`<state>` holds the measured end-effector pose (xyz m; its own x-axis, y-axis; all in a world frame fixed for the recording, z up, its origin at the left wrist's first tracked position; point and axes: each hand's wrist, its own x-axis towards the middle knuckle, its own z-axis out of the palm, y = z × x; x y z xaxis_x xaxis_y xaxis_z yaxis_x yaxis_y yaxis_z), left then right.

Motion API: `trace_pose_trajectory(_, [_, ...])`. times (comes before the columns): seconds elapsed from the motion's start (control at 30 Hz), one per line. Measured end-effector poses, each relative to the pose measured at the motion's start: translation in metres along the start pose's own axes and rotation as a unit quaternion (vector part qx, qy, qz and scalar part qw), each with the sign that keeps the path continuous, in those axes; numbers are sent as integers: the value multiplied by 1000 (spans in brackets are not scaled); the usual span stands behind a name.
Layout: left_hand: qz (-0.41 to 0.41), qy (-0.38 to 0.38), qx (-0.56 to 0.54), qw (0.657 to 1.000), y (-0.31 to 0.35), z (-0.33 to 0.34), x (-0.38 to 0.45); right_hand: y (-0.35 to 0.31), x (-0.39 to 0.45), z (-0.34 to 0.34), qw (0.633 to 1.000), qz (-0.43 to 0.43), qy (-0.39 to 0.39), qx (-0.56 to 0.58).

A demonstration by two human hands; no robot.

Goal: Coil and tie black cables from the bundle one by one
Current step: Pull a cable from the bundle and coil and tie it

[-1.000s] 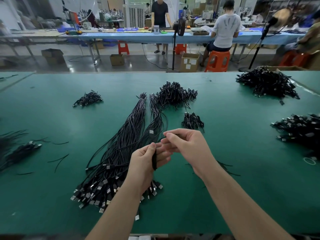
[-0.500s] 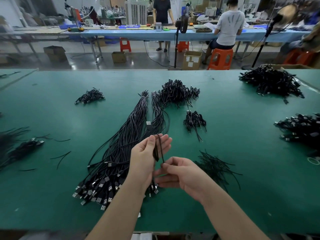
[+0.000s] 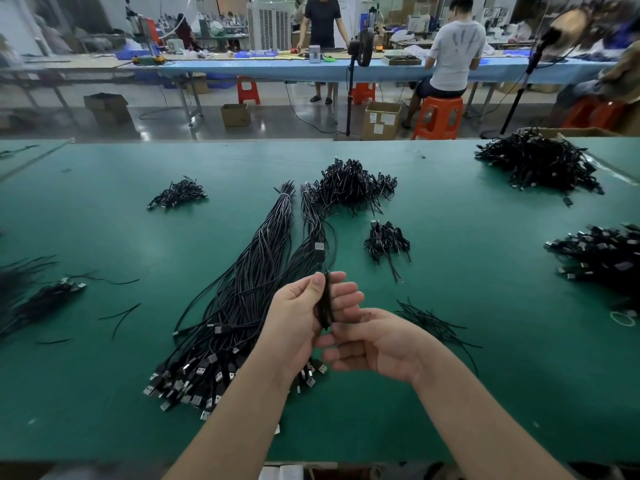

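black and folded into a narrow upright hank, the coiled cable (image 3: 325,303) is pinched between thumb and fingers of the left hand (image 3: 304,317), above the loose bundle (image 3: 242,292) on the green table (image 3: 485,306); the right hand (image 3: 377,344) is loosely curled beneath it, gripping nothing visible.

The bench (image 3: 485,306) has a plain green top. The cable bundle (image 3: 249,289) on it is black with silver plug ends, and the small coil (image 3: 325,303) is black too. Beyond the bench's far edge stand orange stools (image 3: 438,117), brown cardboard boxes (image 3: 381,120) and a light blue table (image 3: 277,69).
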<state>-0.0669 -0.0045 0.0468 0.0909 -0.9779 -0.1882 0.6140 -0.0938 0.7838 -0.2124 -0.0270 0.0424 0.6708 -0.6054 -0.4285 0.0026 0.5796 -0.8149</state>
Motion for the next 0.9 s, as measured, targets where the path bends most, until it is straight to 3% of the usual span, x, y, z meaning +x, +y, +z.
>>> trace_pose_trajectory(0.27, [40, 67, -10, 997, -2, -2, 9, 6, 3, 1, 999, 0, -30, 13])
trace_pose_trajectory(0.43, [55, 92, -9, 994, -3, -7, 14, 8, 0, 2, 998, -15, -37, -44])
trace_pose_trajectory(0.7, [17, 125, -12, 992, -6, -9, 20, 23, 4, 12, 994, -47, 31, -97])
trace_pose_trajectory(0.9, [28, 110, 0, 994, -9, -12, 22, 28, 8, 16, 990, -80, 68, -92])
